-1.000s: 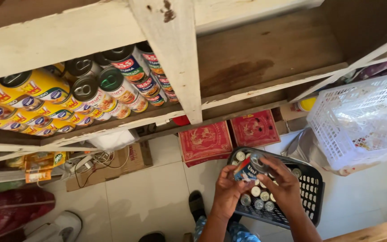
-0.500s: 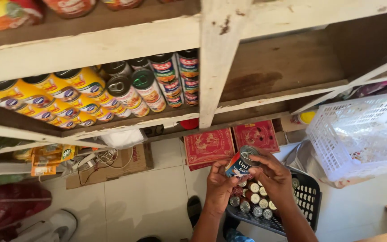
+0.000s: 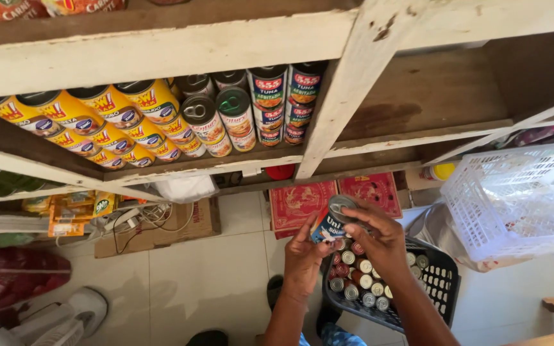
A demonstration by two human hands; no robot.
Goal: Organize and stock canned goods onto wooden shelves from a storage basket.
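Both of my hands hold one small can point(image 3: 329, 221) with a blue label and a silver pull-tab lid, raised in front of me. My left hand point(image 3: 304, 256) grips its lower side and my right hand point(image 3: 379, 238) wraps around it from the right. Directly under my hands a black plastic basket point(image 3: 440, 285) on the floor holds several small cans point(image 3: 357, 279). Above, a white wooden shelf point(image 3: 161, 170) carries rows of yellow-labelled cans point(image 3: 91, 125) and stacked red-and-green-labelled cans point(image 3: 267, 106).
A white upright post point(image 3: 344, 96) divides the shelf; the bay to its right is bare wood. A white plastic crate point(image 3: 517, 198) sits at right. Red packets point(image 3: 335, 198), flat cardboard point(image 3: 161, 230) with cables, and a white fan point(image 3: 46, 320) lie on the tiled floor.
My hands have lifted the can up and away from the basket toward the shelf. The view has tilted upward, so more of the shelf shows.
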